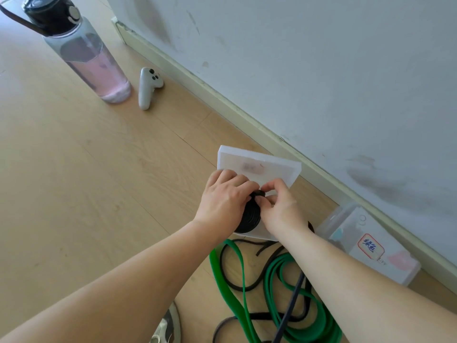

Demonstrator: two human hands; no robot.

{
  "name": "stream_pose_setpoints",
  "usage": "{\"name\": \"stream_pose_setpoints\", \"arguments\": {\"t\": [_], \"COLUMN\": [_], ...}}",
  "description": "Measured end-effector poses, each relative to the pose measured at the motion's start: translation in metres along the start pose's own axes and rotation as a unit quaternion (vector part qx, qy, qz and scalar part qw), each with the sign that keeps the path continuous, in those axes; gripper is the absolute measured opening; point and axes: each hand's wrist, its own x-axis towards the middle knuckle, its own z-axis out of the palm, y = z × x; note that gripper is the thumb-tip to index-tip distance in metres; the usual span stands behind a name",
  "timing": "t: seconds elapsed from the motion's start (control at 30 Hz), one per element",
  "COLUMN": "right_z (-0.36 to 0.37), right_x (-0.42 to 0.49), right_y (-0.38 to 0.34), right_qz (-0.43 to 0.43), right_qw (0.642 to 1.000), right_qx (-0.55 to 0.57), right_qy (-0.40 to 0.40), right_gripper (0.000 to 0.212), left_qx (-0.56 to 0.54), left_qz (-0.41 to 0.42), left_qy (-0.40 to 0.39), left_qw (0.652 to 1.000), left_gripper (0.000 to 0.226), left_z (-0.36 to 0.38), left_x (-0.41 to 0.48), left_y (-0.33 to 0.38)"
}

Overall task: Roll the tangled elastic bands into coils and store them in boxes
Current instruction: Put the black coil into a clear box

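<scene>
The black coil (251, 214) stands on edge at the mouth of the open clear box (256, 235), between both my hands; I cannot tell whether it touches the box bottom. My left hand (223, 196) wraps the coil from the left, its fingers (237, 179) curled over the top edge. My right hand (282, 206) pinches the coil's upper rim between thumb and forefinger. The box's lid (257, 167) stands raised behind the coil.

On the floor (99, 181) just on my side of the box lie a loose green band (279, 280) and a loose black band (232, 268), tangled together. A labelled box (371, 246), closed, lies to the right along the skirting board (222, 97). Well apart, at upper left, a water bottle (91, 58) stands near a white controller (148, 86).
</scene>
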Motion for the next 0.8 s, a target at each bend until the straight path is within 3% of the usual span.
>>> {"name": "stream_pose_setpoints", "arguments": {"t": [0.3, 0.63, 0.8], "right_z": [0.004, 0.011, 0.013], "right_x": [-0.007, -0.007, -0.008], "right_y": [0.009, 0.003, 0.002], "right_qz": [-0.031, 0.013, 0.029], "right_qw": [0.999, 0.994, 0.992], "right_qx": [0.019, -0.108, -0.117], "right_qy": [0.019, 0.034, 0.048], "right_gripper": [0.009, 0.014, 0.017], "left_qx": [-0.085, 0.023, 0.021], "left_qz": [-0.041, 0.069, 0.090], "left_qy": [-0.019, 0.006, 0.003], "left_qw": [0.995, 0.997, 0.996], "left_gripper": [0.019, 0.037, 0.044], "left_z": [0.001, 0.003, -0.002], "left_x": [-0.010, -0.035, -0.053], "left_y": [-0.014, -0.012, -0.009]}}
